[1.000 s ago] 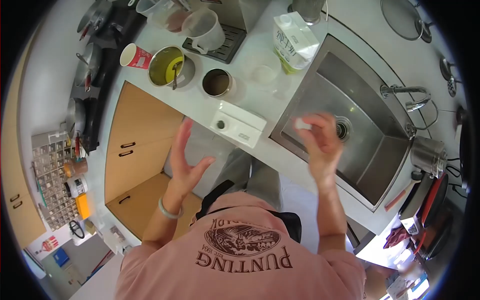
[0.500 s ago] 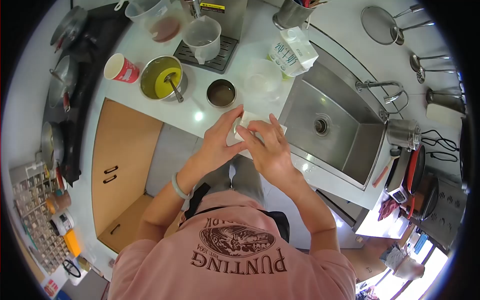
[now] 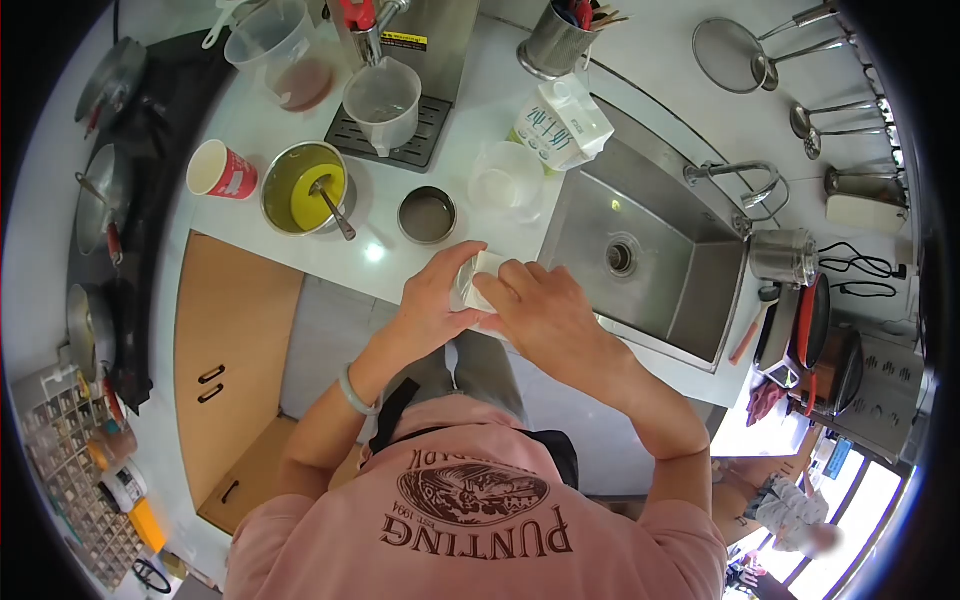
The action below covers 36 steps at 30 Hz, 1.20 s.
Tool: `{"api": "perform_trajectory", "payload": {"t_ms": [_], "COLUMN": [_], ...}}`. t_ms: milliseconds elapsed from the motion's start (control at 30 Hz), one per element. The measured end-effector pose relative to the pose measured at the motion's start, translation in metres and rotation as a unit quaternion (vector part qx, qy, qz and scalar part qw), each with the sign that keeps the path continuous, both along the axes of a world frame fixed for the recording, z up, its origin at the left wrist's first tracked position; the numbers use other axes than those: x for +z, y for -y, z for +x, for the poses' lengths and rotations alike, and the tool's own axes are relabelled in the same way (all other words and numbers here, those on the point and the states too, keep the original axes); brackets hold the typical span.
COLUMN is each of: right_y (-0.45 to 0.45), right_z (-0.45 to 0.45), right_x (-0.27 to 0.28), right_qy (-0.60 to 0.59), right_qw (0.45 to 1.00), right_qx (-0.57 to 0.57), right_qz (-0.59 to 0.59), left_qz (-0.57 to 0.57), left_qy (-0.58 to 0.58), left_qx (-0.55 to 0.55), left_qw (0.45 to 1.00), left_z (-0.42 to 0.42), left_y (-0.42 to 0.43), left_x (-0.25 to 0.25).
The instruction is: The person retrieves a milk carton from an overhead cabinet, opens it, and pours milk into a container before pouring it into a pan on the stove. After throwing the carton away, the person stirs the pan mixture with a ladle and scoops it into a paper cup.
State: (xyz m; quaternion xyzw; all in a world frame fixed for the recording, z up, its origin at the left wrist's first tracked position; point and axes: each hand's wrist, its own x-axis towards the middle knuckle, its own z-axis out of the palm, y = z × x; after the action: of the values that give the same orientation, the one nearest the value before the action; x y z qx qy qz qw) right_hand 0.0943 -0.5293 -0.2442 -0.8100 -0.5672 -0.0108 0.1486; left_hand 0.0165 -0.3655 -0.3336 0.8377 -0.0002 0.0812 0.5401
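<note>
At the counter's front edge, both hands hold a small white, square-sided thing with a clear, shiny side; its exact kind cannot be told. My left hand curls around its left side, thumb below and fingers above. From the right, my right hand bends its fingers over the white side and covers much of it. Just beyond the hands stands a small round metal tin. A translucent plastic bowl is to its right, beside a white-and-green carton.
A steel bowl with yellow liquid and a spoon stands left, near a red-and-white paper cup. A clear jug rests on a drip tray. Right is a steel sink with a tap. Another person is at lower right.
My right hand has turned and closed further over the white thing, its elbow swinging outward. The view has shifted slightly, moving the counter items left and down.
</note>
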Motion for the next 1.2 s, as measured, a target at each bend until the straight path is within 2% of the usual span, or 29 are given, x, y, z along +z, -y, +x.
{"api": "perform_trajectory", "payload": {"t_ms": [100,200,300,400,433,633,733,833,933,1033,1133,1200], "right_y": [0.003,-0.002,-0.003,-0.002,-0.003,-0.002,-0.001,0.001,-0.002,-0.007,-0.002,0.005], "right_z": [0.007,0.003,0.003,0.006,0.006,0.006,0.003,0.002,-0.001,-0.011,-0.007,0.008], "right_x": [-0.009,-0.005,-0.006,-0.004,0.004,0.004,0.002,-0.003,-0.004,-0.008,-0.012,0.000], "right_qy": [-0.002,0.033,0.005,-0.062,-0.103,-0.110,-0.108,-0.105,-0.058,0.045,0.068,0.060], "right_qw": [1.000,0.998,0.997,0.997,0.993,0.994,0.994,0.994,0.998,0.995,0.991,0.988], "right_qx": [0.023,-0.007,-0.043,-0.050,-0.051,0.015,-0.012,-0.019,-0.030,-0.057,-0.072,-0.137], "right_qz": [0.009,-0.057,-0.068,-0.005,0.010,0.027,-0.015,0.004,-0.025,-0.070,-0.092,-0.043], "left_qz": [-0.045,-0.020,-0.009,0.008,-0.022,-0.019,-0.016,-0.003,0.011,0.005,0.020,0.035], "left_qy": [-0.044,-0.008,0.013,0.013,-0.021,0.006,0.024,0.035,0.044,0.050,0.037,0.016], "left_qx": [0.010,0.001,0.005,0.000,0.002,0.001,-0.005,-0.020,-0.011,-0.013,-0.015,-0.028], "left_qw": [0.998,1.000,1.000,1.000,1.000,1.000,1.000,0.999,0.999,0.999,0.999,0.999], "left_z": [0.000,0.000,0.000,0.001,0.001,0.002,0.003,0.004,0.003,0.001,0.002,0.004], "left_y": [0.003,0.001,0.001,-0.001,0.000,0.001,0.000,-0.002,-0.001,-0.003,-0.002,-0.001], "left_x": [0.002,-0.003,-0.001,-0.003,0.000,0.002,0.002,0.001,0.005,0.005,0.009,0.018]}}
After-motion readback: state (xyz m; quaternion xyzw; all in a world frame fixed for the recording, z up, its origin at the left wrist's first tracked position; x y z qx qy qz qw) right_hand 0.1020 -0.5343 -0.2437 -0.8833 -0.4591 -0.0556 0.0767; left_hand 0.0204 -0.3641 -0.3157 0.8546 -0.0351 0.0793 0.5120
